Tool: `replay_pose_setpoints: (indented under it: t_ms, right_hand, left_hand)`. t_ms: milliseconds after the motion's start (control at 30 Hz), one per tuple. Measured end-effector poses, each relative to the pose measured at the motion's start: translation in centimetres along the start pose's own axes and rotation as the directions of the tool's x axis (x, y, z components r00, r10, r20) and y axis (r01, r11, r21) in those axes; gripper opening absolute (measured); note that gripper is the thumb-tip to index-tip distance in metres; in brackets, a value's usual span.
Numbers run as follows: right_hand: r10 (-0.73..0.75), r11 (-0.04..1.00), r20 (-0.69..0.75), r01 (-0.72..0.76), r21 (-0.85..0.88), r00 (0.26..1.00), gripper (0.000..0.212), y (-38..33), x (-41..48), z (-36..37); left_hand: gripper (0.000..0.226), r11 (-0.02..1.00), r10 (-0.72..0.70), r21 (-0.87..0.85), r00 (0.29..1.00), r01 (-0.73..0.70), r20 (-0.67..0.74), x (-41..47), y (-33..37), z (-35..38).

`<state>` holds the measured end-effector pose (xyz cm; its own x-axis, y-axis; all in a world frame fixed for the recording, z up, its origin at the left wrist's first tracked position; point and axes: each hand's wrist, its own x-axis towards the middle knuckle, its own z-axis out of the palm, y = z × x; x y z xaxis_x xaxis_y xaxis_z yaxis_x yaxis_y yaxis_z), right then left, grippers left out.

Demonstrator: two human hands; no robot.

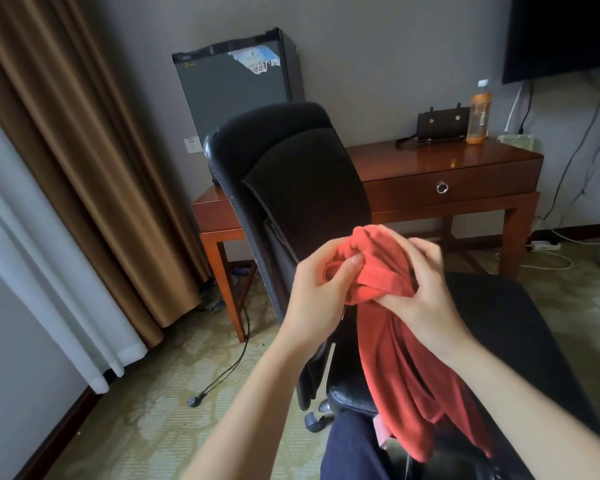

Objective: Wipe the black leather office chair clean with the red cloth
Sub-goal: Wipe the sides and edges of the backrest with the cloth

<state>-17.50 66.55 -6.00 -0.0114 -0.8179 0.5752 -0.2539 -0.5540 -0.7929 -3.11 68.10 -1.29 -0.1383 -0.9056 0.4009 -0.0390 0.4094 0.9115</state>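
While the left hand (321, 289) pinches the bunched top of the red cloth (392, 327), the right hand (420, 289) grips its other side. Its long end hangs over the black chair (291, 168), by a wooden desk (465, 181).

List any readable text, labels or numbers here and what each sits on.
"10", likely: torn sticker on the mini fridge; smaller print blurred.
Yellow mark, fridge top corner: too small to read.
Orange bottle label: blurred.
Nothing else legible.
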Motion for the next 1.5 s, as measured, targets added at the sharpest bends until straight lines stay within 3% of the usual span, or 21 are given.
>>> replay_pose_setpoints:
  t_ms: [67, 167, 233, 333, 433, 533, 600, 667, 733, 833, 900, 1000, 1133, 1300, 1500]
  right_hand:
    - [0.012, 0.990, 0.043, -0.018, 0.142, 0.999, 0.074, 0.2, -0.7, 0.3]
    - [0.116, 0.906, 0.124, -0.156, 0.393, 0.986, 0.059, 0.4, -1.4, 1.8]
    - [0.193, 0.903, 0.110, -0.220, 0.369, 0.975, 0.052, 0.7, -1.0, 3.0]
    - [0.257, 0.917, -0.037, -0.231, 0.325, 0.966, 0.043, 0.7, 1.2, 4.2]
    - [0.225, 0.941, -0.209, -0.157, 0.299, 0.952, 0.040, -0.5, 5.7, 4.7]
    - [0.123, 0.986, -0.269, -0.086, 0.143, 0.955, 0.044, -2.6, 11.5, 5.6]
    - [0.050, 0.999, -0.239, -0.046, 0.022, 0.970, 0.047, -3.7, 15.3, 6.7]
    - [-0.026, 0.998, -0.179, 0.017, -0.053, 0.984, 0.048, -4.5, 18.2, 7.8]
    - [-0.112, 0.988, -0.113, 0.098, -0.120, 0.987, 0.048, -5.3, 19.8, 9.1]
    - [-0.240, 0.944, 0.075, 0.250, -0.214, 0.968, 0.046, -6.1, 19.1, 11.5]
    - [-0.304, 0.914, 0.167, 0.337, -0.225, 0.938, 0.045, -5.5, 17.1, 13.0]
    - [-0.406, 0.853, 0.128, 0.426, -0.303, 0.905, 0.044, -3.4, 14.3, 13.6]
    - [-0.460, 0.739, 0.180, 0.487, -0.465, 0.870, 0.039, 0.3, 11.9, 12.5]
    - [-0.481, 0.668, 0.244, 0.532, -0.520, 0.842, 0.056, 3.7, 9.2, 11.2]
    - [-0.346, 0.722, 0.384, 0.504, -0.474, 0.856, 0.065, 6.0, 7.1, 9.1]
  left_hand:
    - [0.018, 0.994, 0.057, 0.091, 0.998, -0.060, 0.035, 0.0, -0.4, -0.1]
    - [0.017, 0.925, 0.134, 0.360, 0.991, -0.126, 0.001, 0.6, -1.8, -0.7]
    - [0.022, 0.814, 0.205, 0.562, 0.978, -0.146, -0.042, 1.0, -2.4, -1.8]
    - [0.028, 0.745, 0.361, 0.658, 0.897, -0.111, -0.257, 1.9, -2.3, -4.8]
    - [0.051, 0.809, 0.277, 0.585, 0.836, 0.063, -0.473, 3.9, -2.1, -8.8]
    - [0.052, 0.887, 0.062, 0.434, 0.892, 0.156, -0.447, 6.2, -2.1, -10.9]
    - [0.042, 0.912, -0.044, 0.365, 0.928, 0.188, -0.369, 6.8, -2.1, -10.8]
    - [0.048, 0.927, -0.118, 0.301, 0.935, 0.224, -0.333, 6.9, -2.6, -10.8]
    - [0.068, 0.948, -0.169, 0.199, 0.920, 0.250, -0.354, 6.9, -3.0, -11.0]
    - [0.061, 0.967, -0.241, -0.021, 0.894, 0.252, -0.378, 6.8, -2.6, -11.1]
    - [0.065, 0.967, -0.254, -0.082, 0.895, 0.241, -0.365, 6.8, -2.7, -11.3]
    - [0.076, 0.962, -0.273, -0.113, 0.900, 0.249, -0.340, 6.7, -3.3, -11.9]
    - [0.083, 0.953, -0.295, -0.163, 0.904, 0.256, -0.310, 6.4, -3.4, -12.2]
    - [0.054, 0.958, -0.282, -0.135, 0.916, 0.252, -0.285, 6.2, -2.8, -11.8]
    - [0.038, 0.961, -0.277, -0.085, 0.925, 0.264, -0.260, 6.1, -2.4, -11.7]
